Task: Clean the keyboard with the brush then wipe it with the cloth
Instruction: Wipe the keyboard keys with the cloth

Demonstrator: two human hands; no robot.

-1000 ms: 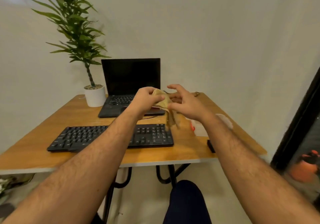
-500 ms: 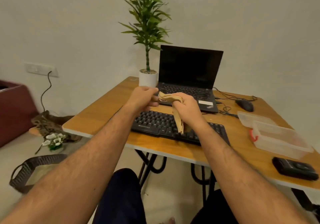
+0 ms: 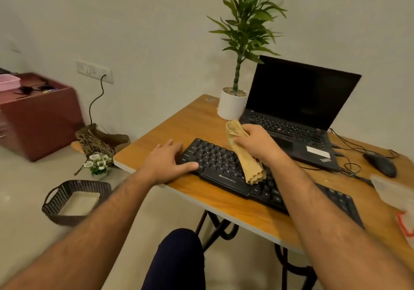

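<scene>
1. Head view: keyboard (image 3: 226, 166), black, full-size, white legends, "ZEBRONICS" printed on its front edge, lies diagonally on wooden table (image 3: 179, 128) near the front edge.
2. Cloth (image 3: 244, 155), tan, ribbed, bunched into a long roll, upper end sticking out above the fist, lower end hanging onto the keys mid-keyboard.
3. Right hand (image 3: 255, 142) clenched around cloth's upper part, above the keyboard.
4. Left hand (image 3: 167, 160) flat, fingers relaxed, resting on keyboard's left end, thumb on the keys.
5. Behind: open black laptop (image 3: 298, 110), screen dark; potted plant (image 3: 235, 97) in white pot beside it; black mouse (image 3: 380, 164) to the right.
6. Floor left: dark woven basket (image 3: 74, 198).
</scene>
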